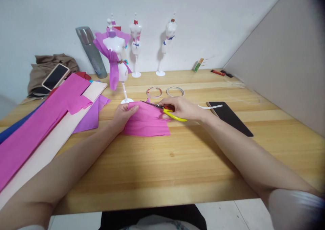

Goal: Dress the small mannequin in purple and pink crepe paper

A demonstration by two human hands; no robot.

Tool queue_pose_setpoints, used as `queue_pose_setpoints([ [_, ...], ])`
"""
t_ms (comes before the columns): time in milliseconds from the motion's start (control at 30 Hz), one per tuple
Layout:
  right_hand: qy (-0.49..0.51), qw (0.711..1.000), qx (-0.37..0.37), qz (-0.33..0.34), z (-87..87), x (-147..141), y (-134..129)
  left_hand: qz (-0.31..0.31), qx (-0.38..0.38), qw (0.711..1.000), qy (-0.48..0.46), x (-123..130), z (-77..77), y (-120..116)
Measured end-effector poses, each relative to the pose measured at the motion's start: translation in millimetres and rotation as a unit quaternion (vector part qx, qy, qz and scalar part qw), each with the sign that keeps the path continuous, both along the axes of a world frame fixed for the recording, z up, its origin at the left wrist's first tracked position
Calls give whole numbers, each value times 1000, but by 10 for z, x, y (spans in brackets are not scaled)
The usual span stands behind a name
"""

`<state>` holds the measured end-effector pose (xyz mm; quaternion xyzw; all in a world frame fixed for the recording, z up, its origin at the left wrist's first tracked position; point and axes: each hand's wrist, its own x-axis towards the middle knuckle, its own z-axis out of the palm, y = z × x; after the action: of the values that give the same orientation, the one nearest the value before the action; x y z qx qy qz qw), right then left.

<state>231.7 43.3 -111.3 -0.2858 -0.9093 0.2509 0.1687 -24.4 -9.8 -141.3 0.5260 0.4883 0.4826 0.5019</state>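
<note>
A piece of pink crepe paper (148, 125) lies over the wooden table in front of me. My left hand (125, 115) pinches its upper left corner, thumb on top. Scissors with yellow and red handles (175, 116) are in my right hand (179, 107), fingers wrapped round the handles. Their dark blades point left across the paper's upper part; whether they are parted is hard to tell. Just behind my left hand stands a white mannequin (115, 47) draped in purple paper.
Two tape rolls (154, 92) lie behind the paper. A black tablet (230, 118) with a white strip is at right. Long pink and cream sheets (38, 131), a phone (56, 77) and a bottle (92, 54) are at left. More mannequins (135, 37) and a glue stick (198, 64) are near the wall.
</note>
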Motion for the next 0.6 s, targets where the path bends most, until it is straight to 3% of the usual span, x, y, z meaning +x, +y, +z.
queue_pose_setpoints([
  [600, -25, 999, 34, 7, -29, -39, -37, -35, 6, 999, 17, 9, -21, -2],
])
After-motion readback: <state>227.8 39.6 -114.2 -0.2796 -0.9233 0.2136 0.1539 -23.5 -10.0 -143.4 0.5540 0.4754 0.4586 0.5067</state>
